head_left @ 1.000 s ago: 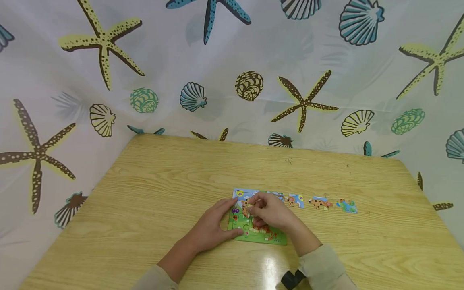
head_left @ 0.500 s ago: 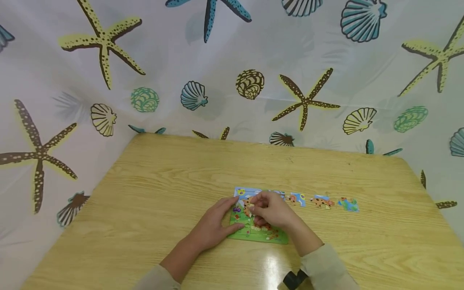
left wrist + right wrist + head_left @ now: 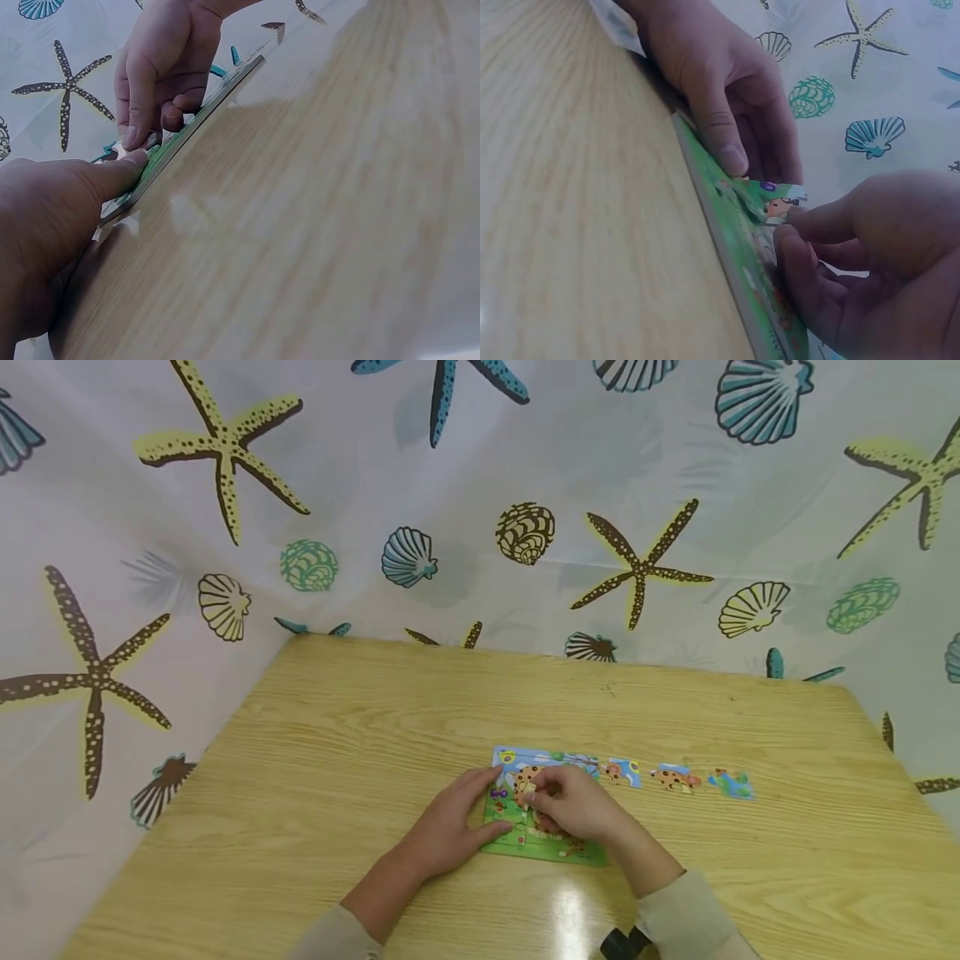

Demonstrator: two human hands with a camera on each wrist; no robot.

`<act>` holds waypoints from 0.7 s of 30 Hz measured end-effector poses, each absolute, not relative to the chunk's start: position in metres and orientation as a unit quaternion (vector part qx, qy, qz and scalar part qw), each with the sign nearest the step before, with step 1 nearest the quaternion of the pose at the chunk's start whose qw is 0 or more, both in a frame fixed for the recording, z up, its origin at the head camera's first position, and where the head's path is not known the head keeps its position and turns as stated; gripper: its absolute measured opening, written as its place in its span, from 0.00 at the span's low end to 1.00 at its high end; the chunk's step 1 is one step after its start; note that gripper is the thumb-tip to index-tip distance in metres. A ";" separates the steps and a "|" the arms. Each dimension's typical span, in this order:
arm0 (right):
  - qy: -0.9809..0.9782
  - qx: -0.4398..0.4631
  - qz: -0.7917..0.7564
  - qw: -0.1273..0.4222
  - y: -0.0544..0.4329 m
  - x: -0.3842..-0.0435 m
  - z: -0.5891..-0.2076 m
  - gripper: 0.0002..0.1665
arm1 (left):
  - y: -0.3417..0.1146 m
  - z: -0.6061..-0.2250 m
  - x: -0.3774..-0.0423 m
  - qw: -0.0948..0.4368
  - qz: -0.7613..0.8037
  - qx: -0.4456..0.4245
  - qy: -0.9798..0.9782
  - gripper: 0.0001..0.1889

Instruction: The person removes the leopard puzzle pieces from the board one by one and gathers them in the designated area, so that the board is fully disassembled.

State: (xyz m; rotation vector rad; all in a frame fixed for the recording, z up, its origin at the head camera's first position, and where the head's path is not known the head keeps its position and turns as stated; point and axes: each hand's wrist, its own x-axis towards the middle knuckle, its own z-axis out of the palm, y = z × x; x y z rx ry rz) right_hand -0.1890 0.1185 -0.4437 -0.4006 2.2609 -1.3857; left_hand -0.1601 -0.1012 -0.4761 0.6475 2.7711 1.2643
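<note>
A flat jigsaw puzzle board [image 3: 510, 843] with a green and blue cartoon picture lies on the wooden table, with a spotted orange animal in its middle. My left hand [image 3: 450, 827] rests at the board's left side, fingers along the edge and thumb [image 3: 731, 154] on its near left part. Over the middle of the board, my right hand [image 3: 577, 802] pinches a puzzle piece [image 3: 776, 202] between thumb and index finger. That piece is tilted up from the board in the right wrist view, its lower edge close to the left thumb. The right hand hides part of the picture.
Three loose puzzle pieces lie in a row right of the board: a near one [image 3: 624, 772], a middle one [image 3: 675, 778] and a far one [image 3: 731, 783]. A black object [image 3: 622, 945] is beside the right sleeve. A shell-patterned cloth [image 3: 465, 585] surrounds the table.
The right hand has lowered slightly over the board with the puzzle piece, its fingers closer to the picture. The left hand stays at the board's edge. The whole head view has shifted slightly.
</note>
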 end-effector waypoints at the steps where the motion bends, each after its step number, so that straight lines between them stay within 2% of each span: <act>1: 0.819 -0.142 -0.506 0.231 0.118 -0.189 -0.443 0.09 | -0.102 -0.476 -0.160 0.013 0.407 0.207 0.890 0.40; 6: 0.834 -0.129 -0.484 0.232 0.111 -0.190 -0.433 0.07 | -0.104 -0.474 -0.160 0.019 0.410 0.207 0.888 0.40; 14: 0.886 -0.143 -0.399 0.187 0.104 -0.195 -0.425 0.06 | -0.103 -0.471 -0.159 0.029 0.421 0.210 0.882 0.41; 21: 0.860 -0.090 -0.463 0.194 0.102 -0.200 -0.433 0.11 | -0.104 -0.470 -0.160 0.032 0.425 0.205 0.881 0.43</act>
